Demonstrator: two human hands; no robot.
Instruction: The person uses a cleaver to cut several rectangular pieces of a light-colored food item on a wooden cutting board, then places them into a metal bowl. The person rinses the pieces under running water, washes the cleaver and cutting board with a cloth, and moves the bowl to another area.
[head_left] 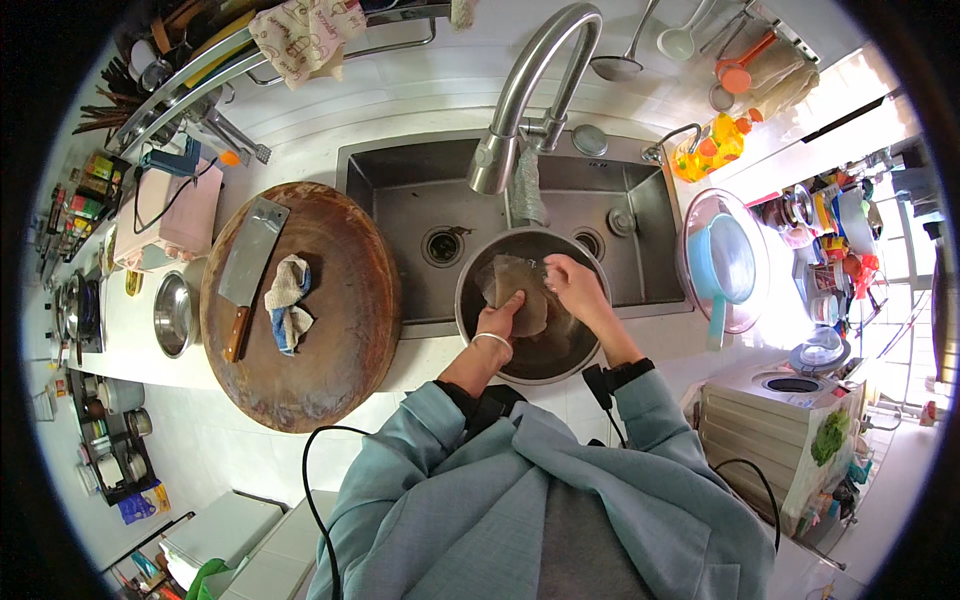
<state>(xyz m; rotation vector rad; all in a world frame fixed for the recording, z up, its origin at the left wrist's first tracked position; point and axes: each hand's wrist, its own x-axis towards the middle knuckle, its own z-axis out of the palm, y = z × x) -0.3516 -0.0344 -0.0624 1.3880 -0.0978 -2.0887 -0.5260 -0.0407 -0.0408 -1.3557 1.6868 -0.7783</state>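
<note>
A round metal pot point(560, 352) rests at the front edge of the sink, with dark contents or a dark inside. Over it my left hand point(497, 328) grips a thin, limp, brownish-grey sheet point(525, 295), thumb on top; the material is unclear. My right hand point(582, 292) is at the sheet's right edge with its fingertips pinched together. Whether they hold the sheet's edge or something small is too fine to make out. Part of the pot's inside is hidden by the sheet and both hands.
Behind the pot is a steel double sink point(400, 200) under a curved faucet point(545, 60). To the left, a round wooden chopping board point(350, 350) bears a cleaver point(255, 250) and a crumpled cloth point(288, 300). A metal bowl point(174, 315) stands beyond it. At right sits a blue long-handled strainer point(722, 260).
</note>
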